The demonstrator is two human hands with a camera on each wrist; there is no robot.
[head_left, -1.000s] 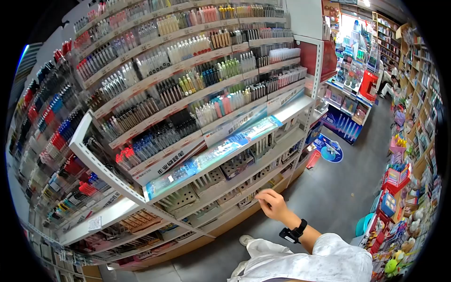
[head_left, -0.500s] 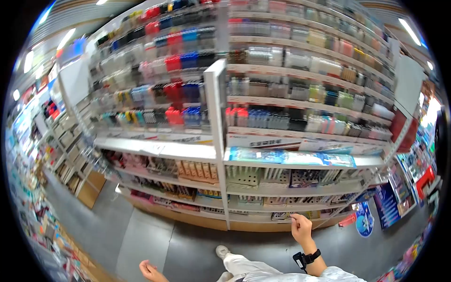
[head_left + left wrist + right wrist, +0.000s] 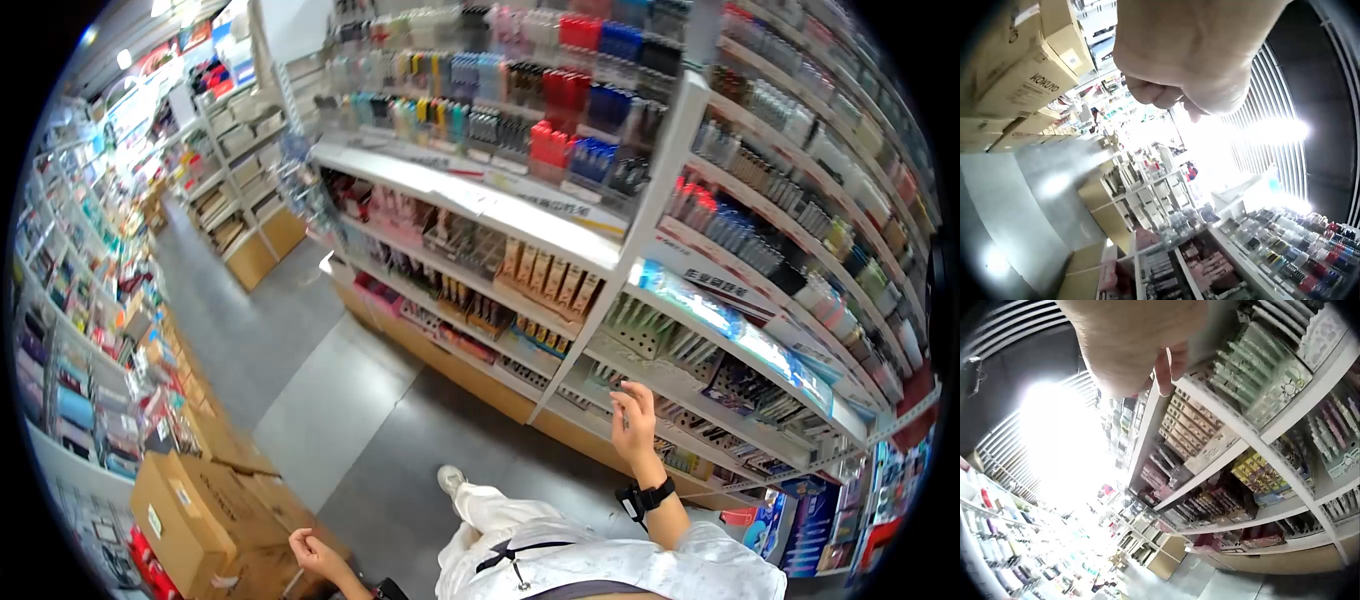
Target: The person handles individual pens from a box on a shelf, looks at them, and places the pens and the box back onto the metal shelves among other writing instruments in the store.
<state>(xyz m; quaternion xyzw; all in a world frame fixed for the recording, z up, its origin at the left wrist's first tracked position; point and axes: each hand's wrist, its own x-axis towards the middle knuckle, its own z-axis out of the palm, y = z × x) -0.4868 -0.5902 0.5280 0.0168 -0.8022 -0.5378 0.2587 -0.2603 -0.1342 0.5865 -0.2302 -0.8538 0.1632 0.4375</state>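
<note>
My right hand (image 3: 632,425) is raised in front of the lower shelves, its fingers loosely bent and holding nothing. Behind it in the head view are boxes of pens (image 3: 640,330) on the shelf under the ledge. At the lower left, my left hand (image 3: 315,555) hangs loosely curled and empty near the cardboard boxes (image 3: 190,525). The left wrist view has the heel of the left hand (image 3: 1185,56) at the top, its fingers partly hidden. In the right wrist view, the right hand (image 3: 1141,344) overlaps the shelf upright, fingertips pointing down.
A tall pen rack (image 3: 560,100) fills the back, with a white ledge (image 3: 480,200) and lower shelves beneath it. A white upright (image 3: 660,190) divides it. Grey floor (image 3: 350,420) runs down the aisle to a bookshelf (image 3: 235,170). Stocked shelves (image 3: 75,380) line the left side.
The head view has swung left, so the pen rack now stands to the right and the aisle and cardboard boxes show. My left hand has come into view; my right hand stays raised and empty.
</note>
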